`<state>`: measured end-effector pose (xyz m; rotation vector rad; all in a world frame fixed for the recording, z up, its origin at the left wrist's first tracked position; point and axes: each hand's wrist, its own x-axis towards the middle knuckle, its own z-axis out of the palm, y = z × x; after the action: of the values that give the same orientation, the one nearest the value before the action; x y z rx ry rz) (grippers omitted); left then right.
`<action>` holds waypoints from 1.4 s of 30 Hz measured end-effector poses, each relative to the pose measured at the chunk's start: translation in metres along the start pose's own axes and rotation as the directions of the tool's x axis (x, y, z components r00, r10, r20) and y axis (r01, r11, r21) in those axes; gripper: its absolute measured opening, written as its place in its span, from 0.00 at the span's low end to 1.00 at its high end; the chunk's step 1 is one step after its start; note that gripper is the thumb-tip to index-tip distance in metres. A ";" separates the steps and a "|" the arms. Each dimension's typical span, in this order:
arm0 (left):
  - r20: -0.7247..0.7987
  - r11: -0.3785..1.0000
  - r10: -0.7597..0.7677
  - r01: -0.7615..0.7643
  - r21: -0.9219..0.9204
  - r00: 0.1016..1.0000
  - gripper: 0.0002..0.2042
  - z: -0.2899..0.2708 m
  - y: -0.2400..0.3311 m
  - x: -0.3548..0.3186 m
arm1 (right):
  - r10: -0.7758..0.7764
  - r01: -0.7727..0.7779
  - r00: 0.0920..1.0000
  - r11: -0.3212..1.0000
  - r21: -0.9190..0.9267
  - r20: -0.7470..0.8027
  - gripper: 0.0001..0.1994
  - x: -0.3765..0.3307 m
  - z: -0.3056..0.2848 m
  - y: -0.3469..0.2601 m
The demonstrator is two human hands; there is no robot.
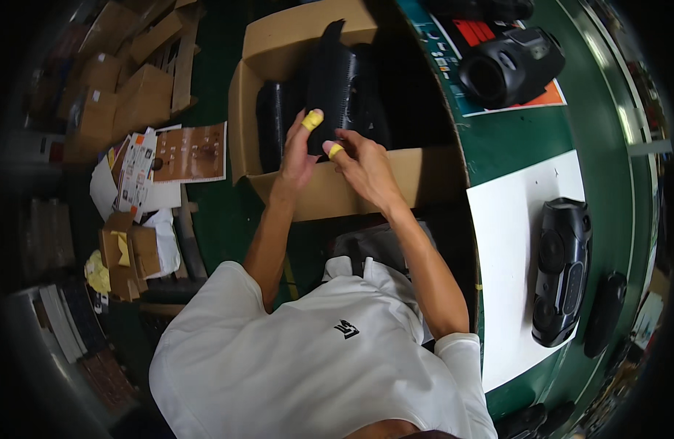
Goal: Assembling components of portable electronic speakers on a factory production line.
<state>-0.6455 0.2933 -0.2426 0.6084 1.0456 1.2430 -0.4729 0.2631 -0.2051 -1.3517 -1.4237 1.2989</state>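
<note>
The black toothed-edge panel point(326, 80) stands tilted up out of the open cardboard box point(424, 175), among similar dark pieces point(271, 121). The left hand point(299, 162) grasps its lower part along the left side, thumb lying across the face. The right hand point(367, 170) is curled at the lower right edge; whether its fingertips actually pinch the panel or merely brush it, I cannot tell. Each hand wears a yellow finger cover point(313, 120).

The panel looks thin and probably light, easy for one hand to support, with some springy flex along its length. Its dark surface is hard to read, so slipperiness is uncertain. The row of teeth and the pointed upper end seem the parts likeliest to bend or snag; the plain lower face, backed by fingers behind, looks the soundest hold.
</note>
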 end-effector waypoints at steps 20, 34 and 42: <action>-0.126 0.997 -0.039 0.047 0.062 0.991 0.27 -0.017 -0.004 0.007 | 0.067 -0.074 0.994 0.994 -0.083 -0.083 0.13 0.030 0.040 -0.005; -0.286 0.943 0.089 0.012 0.334 0.954 0.48 -0.053 -0.016 0.025 | -0.617 0.197 0.714 0.629 -0.752 -0.329 0.22 0.040 -0.012 -0.016; -0.157 0.995 -0.033 0.047 0.090 0.987 0.46 -0.060 -0.029 0.033 | -0.411 0.157 0.849 0.796 -0.584 -0.332 0.17 0.065 0.002 0.023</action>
<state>-0.6862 0.3076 -0.3036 0.5661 1.2464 1.2260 -0.4794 0.3247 -0.2354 -1.5724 -1.6389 0.3352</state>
